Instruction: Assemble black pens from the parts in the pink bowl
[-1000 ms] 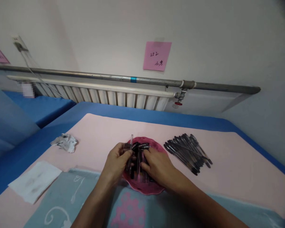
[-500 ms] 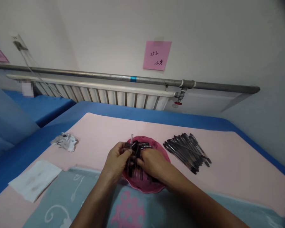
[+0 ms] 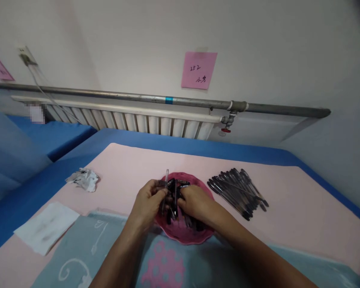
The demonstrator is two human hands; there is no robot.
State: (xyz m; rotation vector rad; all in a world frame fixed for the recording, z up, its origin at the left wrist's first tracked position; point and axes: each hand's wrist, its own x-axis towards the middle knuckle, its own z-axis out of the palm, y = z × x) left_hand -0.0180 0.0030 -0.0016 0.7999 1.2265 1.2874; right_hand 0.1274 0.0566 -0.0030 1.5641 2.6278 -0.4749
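Observation:
My left hand (image 3: pixel 148 202) is closed in a pinch around a clear pen barrel (image 3: pixel 167 174) that points up over the left side of a pink basket (image 3: pixel 184 239). Dark smudges mark its fingertips. Inside the basket my right hand (image 3: pixel 195 202) has its fingers curled down among loose black pen parts (image 3: pixel 174 212); the fingertips are partly hidden, so what they grip is unclear. To the right of the basket lies a fanned pile of capped black pens (image 3: pixel 237 192), touched by neither hand.
A crumpled tissue (image 3: pixel 83 179) and a folded, stained white paper towel (image 3: pixel 47 228) lie on the left. The pink sheet (image 3: pixel 129 164) covers a blue bed (image 3: pixel 180 142). A patterned grey-green cloth (image 3: pixel 105 240) is in front, a radiator (image 3: pixel 147 120) and pipe behind.
My right hand has shifted slightly within the basket, and the pen parts beneath it have been stirred, one dark piece now standing between the hands. My left hand keeps its hold on the pen barrel.

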